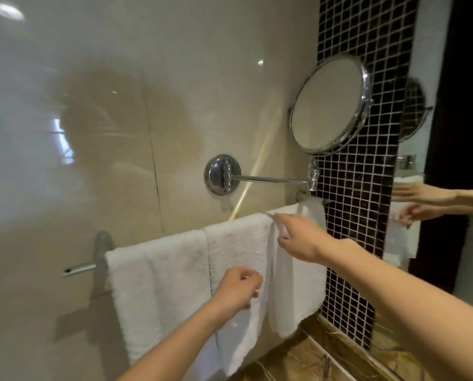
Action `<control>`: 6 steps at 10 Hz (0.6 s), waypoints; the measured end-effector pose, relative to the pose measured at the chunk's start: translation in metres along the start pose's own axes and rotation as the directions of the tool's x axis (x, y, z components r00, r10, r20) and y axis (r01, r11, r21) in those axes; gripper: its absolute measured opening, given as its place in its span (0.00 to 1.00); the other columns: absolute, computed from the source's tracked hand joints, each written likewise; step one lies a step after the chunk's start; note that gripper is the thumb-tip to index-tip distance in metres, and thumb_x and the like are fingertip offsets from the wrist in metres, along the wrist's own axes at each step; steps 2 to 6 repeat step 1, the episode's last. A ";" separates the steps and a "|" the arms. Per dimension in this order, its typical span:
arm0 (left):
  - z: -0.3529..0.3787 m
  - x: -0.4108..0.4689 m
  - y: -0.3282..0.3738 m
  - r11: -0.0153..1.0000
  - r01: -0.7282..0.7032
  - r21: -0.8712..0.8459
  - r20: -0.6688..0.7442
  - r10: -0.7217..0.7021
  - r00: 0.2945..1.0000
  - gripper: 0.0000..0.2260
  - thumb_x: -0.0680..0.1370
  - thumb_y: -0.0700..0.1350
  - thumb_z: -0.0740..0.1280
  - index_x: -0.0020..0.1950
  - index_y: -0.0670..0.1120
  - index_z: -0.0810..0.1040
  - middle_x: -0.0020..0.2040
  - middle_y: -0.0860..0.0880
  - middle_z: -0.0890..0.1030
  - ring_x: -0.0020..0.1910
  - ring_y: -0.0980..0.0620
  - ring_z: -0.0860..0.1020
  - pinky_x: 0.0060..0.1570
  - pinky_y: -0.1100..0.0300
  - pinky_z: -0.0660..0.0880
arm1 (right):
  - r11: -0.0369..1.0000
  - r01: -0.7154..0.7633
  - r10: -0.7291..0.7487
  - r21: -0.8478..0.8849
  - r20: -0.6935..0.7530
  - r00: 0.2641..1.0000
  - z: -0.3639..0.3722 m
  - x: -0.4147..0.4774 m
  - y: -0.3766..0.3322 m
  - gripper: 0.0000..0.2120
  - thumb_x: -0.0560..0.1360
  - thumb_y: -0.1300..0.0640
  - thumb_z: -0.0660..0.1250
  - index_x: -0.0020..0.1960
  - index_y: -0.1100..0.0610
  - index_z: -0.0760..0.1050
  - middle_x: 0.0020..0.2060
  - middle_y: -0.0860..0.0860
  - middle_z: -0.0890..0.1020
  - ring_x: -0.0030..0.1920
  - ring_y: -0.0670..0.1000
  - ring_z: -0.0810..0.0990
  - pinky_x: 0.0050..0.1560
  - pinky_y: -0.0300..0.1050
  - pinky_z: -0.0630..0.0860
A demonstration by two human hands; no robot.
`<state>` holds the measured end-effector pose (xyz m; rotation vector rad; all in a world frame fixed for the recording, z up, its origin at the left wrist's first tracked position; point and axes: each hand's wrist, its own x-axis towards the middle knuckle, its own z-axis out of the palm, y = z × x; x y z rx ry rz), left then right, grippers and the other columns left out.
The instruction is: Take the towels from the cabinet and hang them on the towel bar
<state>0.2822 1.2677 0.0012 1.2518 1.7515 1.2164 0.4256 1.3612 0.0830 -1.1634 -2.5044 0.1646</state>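
Three white towels hang side by side over a chrome towel bar on the beige wall. The left towel and the middle towel are thick and fluffy. A thinner right towel hangs at the bar's right end. My right hand pinches the right towel's upper left edge near the bar. Lower down, my left hand is closed on the middle towel's right edge. The bar is mostly hidden under the towels.
A round chrome mirror on a swing arm juts out just above the towels. Dark mosaic tiles and a wall mirror showing my hands lie to the right. A brown marble counter sits below.
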 end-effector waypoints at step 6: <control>-0.024 -0.020 0.023 0.981 -0.191 -0.024 -0.067 0.189 0.980 0.05 0.79 0.45 0.63 0.46 0.52 0.78 0.48 0.48 0.82 0.49 0.50 0.81 0.45 0.60 0.75 | 0.998 0.012 -0.012 0.064 -0.001 1.000 -0.005 -0.013 -0.017 0.29 0.78 0.54 0.58 0.77 0.53 0.55 0.72 0.56 0.68 0.70 0.56 0.67 0.69 0.51 0.65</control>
